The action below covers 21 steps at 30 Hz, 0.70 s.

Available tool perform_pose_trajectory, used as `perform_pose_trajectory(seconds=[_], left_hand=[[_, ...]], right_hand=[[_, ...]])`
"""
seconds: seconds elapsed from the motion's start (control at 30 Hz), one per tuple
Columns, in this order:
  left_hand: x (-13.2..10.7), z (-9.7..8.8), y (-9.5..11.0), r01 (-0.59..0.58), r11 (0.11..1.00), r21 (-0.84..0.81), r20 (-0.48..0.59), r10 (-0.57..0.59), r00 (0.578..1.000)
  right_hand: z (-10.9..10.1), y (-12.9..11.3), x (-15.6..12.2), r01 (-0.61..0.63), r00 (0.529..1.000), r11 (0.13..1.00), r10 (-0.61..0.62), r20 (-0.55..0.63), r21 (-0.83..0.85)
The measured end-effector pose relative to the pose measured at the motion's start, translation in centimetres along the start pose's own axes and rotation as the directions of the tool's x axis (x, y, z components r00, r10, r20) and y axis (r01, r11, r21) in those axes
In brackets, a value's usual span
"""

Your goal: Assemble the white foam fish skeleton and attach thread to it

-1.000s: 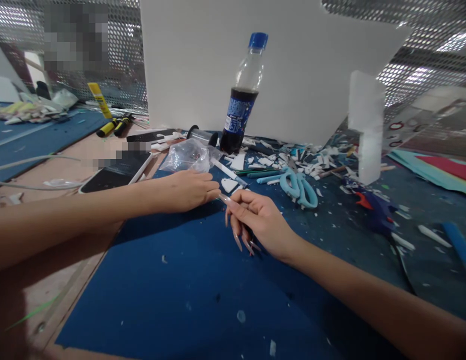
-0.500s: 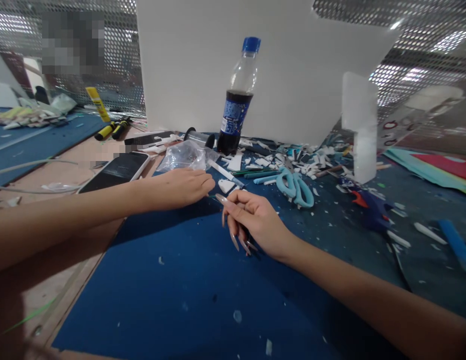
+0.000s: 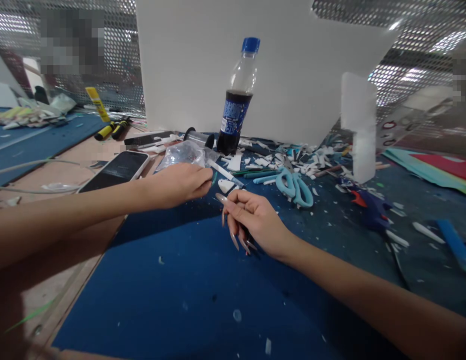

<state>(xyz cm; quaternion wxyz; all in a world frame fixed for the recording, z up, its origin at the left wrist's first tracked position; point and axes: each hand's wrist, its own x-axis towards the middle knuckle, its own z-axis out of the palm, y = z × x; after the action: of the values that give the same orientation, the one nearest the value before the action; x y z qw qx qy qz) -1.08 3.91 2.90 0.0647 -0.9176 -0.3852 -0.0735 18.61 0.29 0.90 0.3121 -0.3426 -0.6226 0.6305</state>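
Observation:
My left hand is closed, its knuckles up, just above the blue mat and in front of a crumpled clear plastic bag. A small teal sliver shows at its fingertips; its kind is too small to tell. To the right of it, my right hand rests low over the mat with curled fingers, the thumb against the index finger. Something dark shows beneath its palm, with a tiny pink spot below, but I cannot make it out. Light-blue-handled scissors lie beyond the right hand.
A cola bottle stands before a white board. White scraps litter the back. A phone lies at left. At right are a glue gun, an upright white foam piece and coloured sheets.
My left hand has lifted slightly and turned from a flatter pose into a more closed one, and the teal sliver now shows higher by its fingertips. My right hand is nearly still.

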Motion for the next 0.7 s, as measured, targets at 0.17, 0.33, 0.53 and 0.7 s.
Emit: perform_pose_trajectory(seconds=[0.17,0.33,0.53,0.7], left_hand=[[-0.1,0.1,-0.4,0.054,0.952,-0.302,-0.046,-0.071,0.996],[0.0,-0.1,-0.3,0.153,0.873,-0.462,0.039,-0.153,0.987],[0.0,-0.7,0.3,0.277,0.780,-0.561,0.103,-0.266,0.958],[-0.6,-0.6,1.7,0.331,0.641,-0.693,0.174,-0.297,0.939]], right_hand=[[0.0,0.0,0.1,0.004,1.000,1.000,-0.004,-0.001,-0.002],[0.0,0.1,0.0,0.007,1.000,1.000,-0.007,-0.009,0.008],[-0.1,0.2,0.2,0.014,1.000,0.999,-0.014,-0.022,0.043],[-0.2,0.3,0.0,0.037,0.999,0.999,-0.035,-0.034,0.037]])
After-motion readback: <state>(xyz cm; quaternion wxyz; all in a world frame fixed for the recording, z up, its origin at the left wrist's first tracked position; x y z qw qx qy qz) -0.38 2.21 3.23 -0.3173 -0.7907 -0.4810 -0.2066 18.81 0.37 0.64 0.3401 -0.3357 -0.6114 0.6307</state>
